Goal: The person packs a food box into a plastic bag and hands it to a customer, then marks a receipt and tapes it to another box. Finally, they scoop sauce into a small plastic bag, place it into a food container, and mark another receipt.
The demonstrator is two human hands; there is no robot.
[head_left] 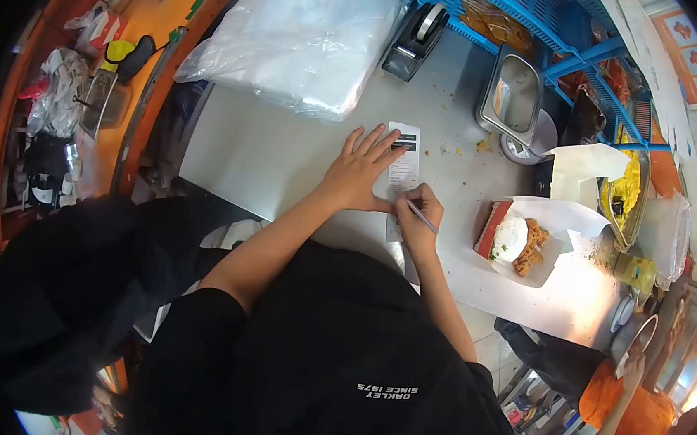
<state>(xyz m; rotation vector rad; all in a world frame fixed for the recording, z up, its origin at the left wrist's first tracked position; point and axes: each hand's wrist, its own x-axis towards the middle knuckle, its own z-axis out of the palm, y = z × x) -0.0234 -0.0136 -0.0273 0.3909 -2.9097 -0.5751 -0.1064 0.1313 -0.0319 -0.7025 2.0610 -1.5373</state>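
Note:
A narrow printed paper slip (403, 166) lies on the grey metal table. My left hand (358, 173) rests spread out on the table, its fingertips on the slip's left and upper part. In my right hand (420, 215) is a pen (423, 217), gripped between the fingers over the lower part of the slip; the pen's tip is hidden by the hand. To the right stands an open takeaway box (543, 272) holding white rice (510, 239) and browned pieces of food (532, 247).
Clear plastic bags (298, 35) and a tape dispenser (414, 43) lie at the back. Beside the blue racks (520, 9) are a metal container (512, 95) and a tray of yellow food (626, 188). A person in orange (626, 407) stands at the lower right.

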